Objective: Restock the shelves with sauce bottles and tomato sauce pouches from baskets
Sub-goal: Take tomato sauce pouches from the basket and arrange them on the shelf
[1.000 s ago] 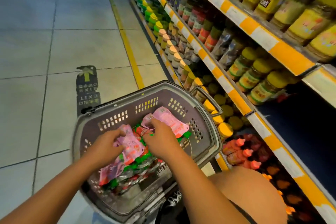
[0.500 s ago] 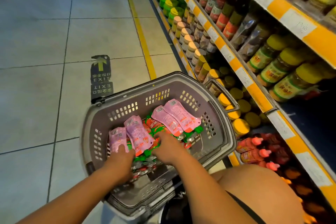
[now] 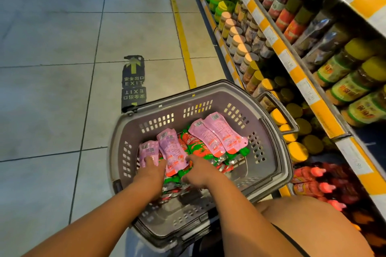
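Grey floor tiles [image 3: 52,37] filled nine to twelve o'clock; a yellow line [image 3: 181,33] ran beside an exit sticker [image 3: 133,81].

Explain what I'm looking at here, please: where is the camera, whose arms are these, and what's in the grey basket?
There is no machine here. The picture comes from a wide-angle camera worn on a person's head, looking forward and down, so the two bare arms are that person's own.

Both hands reach into a grey plastic basket beside the store shelves. In it lies a heap of tomato sauce pouches, some showing pink backs, others red and green fronts.

The left hand lies on a pink pouch at the pile's left side. The right hand rests on the middle of the pile. Whether either has a firm grip cannot be seen; nothing is lifted out yet.

The shelves carry jars and bottles.
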The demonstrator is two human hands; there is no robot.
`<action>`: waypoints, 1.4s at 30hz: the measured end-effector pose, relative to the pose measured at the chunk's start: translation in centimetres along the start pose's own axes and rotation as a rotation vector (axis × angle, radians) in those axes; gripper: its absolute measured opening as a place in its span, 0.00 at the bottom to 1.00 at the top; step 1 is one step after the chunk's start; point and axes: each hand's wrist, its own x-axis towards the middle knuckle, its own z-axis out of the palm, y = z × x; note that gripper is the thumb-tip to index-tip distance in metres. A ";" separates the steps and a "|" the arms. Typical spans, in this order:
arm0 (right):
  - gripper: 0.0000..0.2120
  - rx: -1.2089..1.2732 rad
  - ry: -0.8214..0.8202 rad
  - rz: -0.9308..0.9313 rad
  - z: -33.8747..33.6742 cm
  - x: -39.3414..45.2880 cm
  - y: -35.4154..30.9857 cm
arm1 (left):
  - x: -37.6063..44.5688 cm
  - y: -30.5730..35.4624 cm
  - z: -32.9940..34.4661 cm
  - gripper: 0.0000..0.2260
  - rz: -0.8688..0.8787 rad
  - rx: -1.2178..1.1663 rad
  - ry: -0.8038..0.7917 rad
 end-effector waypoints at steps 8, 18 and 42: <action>0.31 0.118 0.013 -0.019 0.5 2.5 0.1 | -0.5 -0.2 -0.3 0.32 0.015 -0.049 0.066; 0.28 -0.057 0.063 -0.140 2.2 4.2 -1.0 | -2.2 -2.1 -5.2 0.24 0.020 -0.224 0.402; 0.02 -0.328 0.491 -0.632 1.8 3.7 -1.7 | 1.0 -3.9 -6.3 0.04 0.103 -0.841 0.651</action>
